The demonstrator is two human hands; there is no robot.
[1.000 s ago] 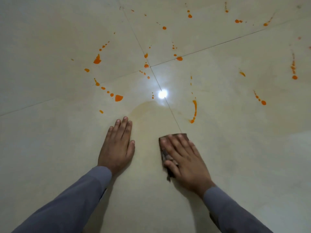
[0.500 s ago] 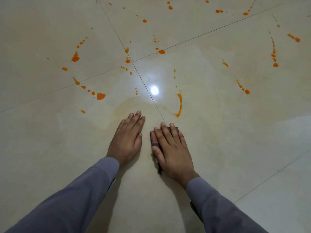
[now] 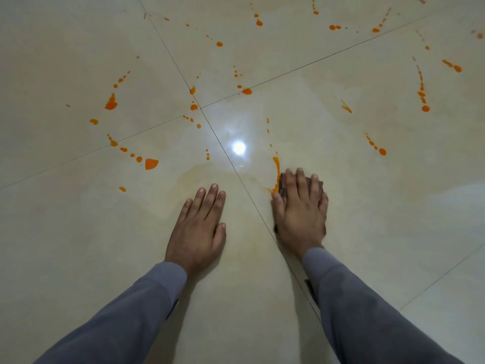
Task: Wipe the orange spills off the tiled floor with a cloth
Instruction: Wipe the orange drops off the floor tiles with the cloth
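My right hand [image 3: 301,211] lies flat, fingers straight, pressing a dark brown cloth [image 3: 282,186] onto the cream tiled floor [image 3: 78,245]. Only the cloth's edges show past my fingers. The cloth's left edge touches the lower end of a curved orange streak [image 3: 276,169]. My left hand [image 3: 199,227] rests flat on the floor to the left, fingers straight, holding nothing. Orange drops and blobs are scattered ahead: a large wedge-shaped blob [image 3: 151,163] at left, a trail ending in a round drop [image 3: 382,151] at right, and several more farther away.
A faint yellowish smear [image 3: 194,174] marks the tile just beyond my left hand. Dark grout lines cross at a joint [image 3: 200,108] ahead. A bright ceiling light reflects [image 3: 238,147] on the glossy tile. Grey sleeves cover both forearms.
My right hand has slid the cloth forward and to the right, away from my left hand, up to the foot of the curved streak. My left hand stays planted.
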